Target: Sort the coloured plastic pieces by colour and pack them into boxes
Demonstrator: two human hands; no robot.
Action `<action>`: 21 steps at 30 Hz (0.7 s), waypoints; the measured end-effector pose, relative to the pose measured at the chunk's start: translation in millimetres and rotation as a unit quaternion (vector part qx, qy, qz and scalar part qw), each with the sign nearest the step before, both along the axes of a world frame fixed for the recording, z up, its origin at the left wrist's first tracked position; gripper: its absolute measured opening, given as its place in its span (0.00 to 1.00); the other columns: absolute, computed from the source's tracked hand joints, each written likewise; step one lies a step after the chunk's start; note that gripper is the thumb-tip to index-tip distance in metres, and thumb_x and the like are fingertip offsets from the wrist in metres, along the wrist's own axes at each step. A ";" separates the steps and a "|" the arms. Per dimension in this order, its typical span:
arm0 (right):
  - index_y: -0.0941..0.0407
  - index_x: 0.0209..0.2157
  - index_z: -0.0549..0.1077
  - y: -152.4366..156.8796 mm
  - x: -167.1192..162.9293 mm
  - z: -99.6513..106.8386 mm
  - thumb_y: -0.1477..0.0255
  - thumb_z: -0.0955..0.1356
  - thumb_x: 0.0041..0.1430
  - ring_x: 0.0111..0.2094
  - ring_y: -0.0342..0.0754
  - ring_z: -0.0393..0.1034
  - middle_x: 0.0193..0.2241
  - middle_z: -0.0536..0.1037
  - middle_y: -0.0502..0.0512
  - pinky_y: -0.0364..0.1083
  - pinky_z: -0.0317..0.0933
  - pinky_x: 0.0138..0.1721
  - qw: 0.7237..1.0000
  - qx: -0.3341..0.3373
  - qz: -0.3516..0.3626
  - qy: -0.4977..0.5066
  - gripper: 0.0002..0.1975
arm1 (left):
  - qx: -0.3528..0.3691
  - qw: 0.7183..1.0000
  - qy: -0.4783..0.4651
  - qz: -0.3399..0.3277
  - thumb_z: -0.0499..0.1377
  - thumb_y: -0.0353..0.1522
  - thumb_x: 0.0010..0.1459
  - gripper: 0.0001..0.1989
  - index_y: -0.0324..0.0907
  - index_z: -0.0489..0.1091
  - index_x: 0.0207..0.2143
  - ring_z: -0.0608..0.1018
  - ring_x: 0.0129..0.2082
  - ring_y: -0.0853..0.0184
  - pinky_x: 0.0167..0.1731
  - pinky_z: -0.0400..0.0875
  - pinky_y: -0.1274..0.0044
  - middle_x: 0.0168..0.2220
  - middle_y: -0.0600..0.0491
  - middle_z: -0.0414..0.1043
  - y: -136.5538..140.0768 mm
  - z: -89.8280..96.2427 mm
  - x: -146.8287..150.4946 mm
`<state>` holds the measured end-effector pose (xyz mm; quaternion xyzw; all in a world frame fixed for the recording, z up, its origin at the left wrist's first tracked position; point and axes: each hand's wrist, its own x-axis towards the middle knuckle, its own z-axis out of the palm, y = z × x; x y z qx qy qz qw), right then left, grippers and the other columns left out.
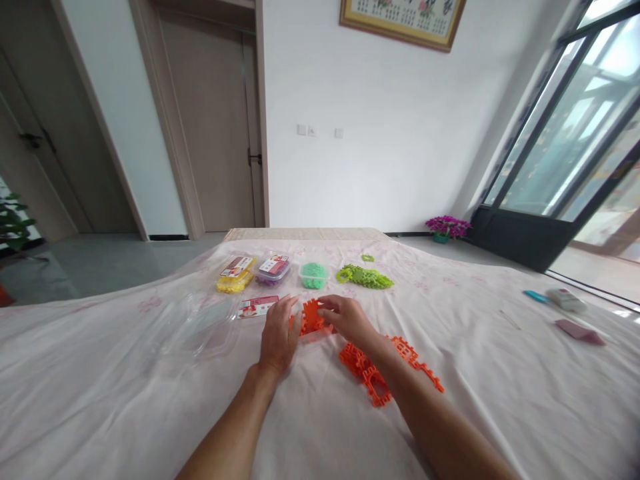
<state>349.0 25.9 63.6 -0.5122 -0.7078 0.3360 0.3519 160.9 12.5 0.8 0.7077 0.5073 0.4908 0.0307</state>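
Observation:
Between my hands is a small clear plastic box (316, 336) with orange interlocking toy pieces (312, 315) in it, one standing upright. My left hand (281, 333) is closed against the box's left side, its thumb along the edge. From the right, my right hand (346, 316) reaches over the box, its fingers bent and pinching at the orange pieces; the exact grip is partly hidden. Beside and below my right forearm lies a loose pile of orange linking pieces (361, 363), which the forearm partly covers.
Beyond my hands stand a yellow-filled box (236, 275), a purple-filled box (273, 268) and a box of green pieces (314, 275). Lime green pieces (367, 276) lie to their right. Clear lids (205, 327) and a printed label (258, 307) lie left on the cloth (150, 400).

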 end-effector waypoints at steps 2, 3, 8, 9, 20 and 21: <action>0.56 0.50 0.73 -0.7 1.5 2.4 0.69 0.66 0.57 0.29 0.45 0.76 0.39 0.81 0.55 0.40 0.65 0.24 1.000 -0.005 -0.001 0.007 0.19 | 0.002 1.000 -0.001 -0.001 0.48 0.37 0.66 0.19 0.42 0.66 0.55 0.67 0.59 0.60 0.60 0.61 0.61 0.56 0.45 0.68 -0.6 0.4 0.2; 0.56 0.50 0.74 -0.6 2.9 3.6 0.69 0.66 0.57 0.30 0.45 0.76 0.40 0.81 0.55 0.41 0.66 0.26 1.000 -0.003 -0.005 0.002 0.19 | 0.001 1.000 0.000 -0.001 0.48 0.37 0.66 0.19 0.42 0.66 0.55 0.67 0.59 0.60 0.60 0.61 0.62 0.56 0.45 0.68 -0.8 0.4 0.2; 0.55 0.41 0.79 3.7 11.4 7.3 0.69 0.67 0.57 0.34 0.47 0.76 0.34 0.82 0.52 0.44 0.67 0.38 0.997 0.048 0.011 -0.063 0.13 | -0.008 1.000 0.023 0.012 0.49 0.38 0.65 0.19 0.43 0.69 0.54 0.68 0.58 0.59 0.59 0.62 0.61 0.55 0.45 0.68 -0.9 1.0 -0.6; 0.55 0.41 0.79 4.9 14.0 8.4 0.68 0.66 0.57 0.36 0.47 0.76 0.35 0.82 0.52 0.44 0.66 0.40 0.994 0.069 0.003 -0.081 0.13 | -0.009 0.999 0.033 0.017 0.49 0.38 0.65 0.18 0.44 0.70 0.53 0.68 0.58 0.58 0.59 0.62 0.60 0.56 0.45 0.68 -1.5 2.1 -0.8; 0.51 0.46 0.77 23.2 81.4 14.7 0.68 0.70 0.51 0.43 0.52 0.72 0.43 0.79 0.55 0.46 0.60 0.39 0.914 -0.001 -0.126 -0.386 0.18 | 0.032 0.988 0.147 -0.022 0.52 0.34 0.63 0.15 0.46 0.76 0.27 0.68 0.58 0.55 0.62 0.46 0.51 0.47 0.52 0.77 -18.7 23.7 5.1; 0.50 0.44 0.78 23.7 83.8 13.0 0.68 0.71 0.49 0.43 0.52 0.73 0.42 0.79 0.55 0.45 0.60 0.38 0.909 -0.012 -0.123 -0.397 0.18 | 0.034 0.988 0.149 -0.015 0.52 0.34 0.63 0.15 0.46 0.76 0.27 0.69 0.57 0.55 0.62 0.45 0.51 0.46 0.52 0.78 -18.8 23.5 5.6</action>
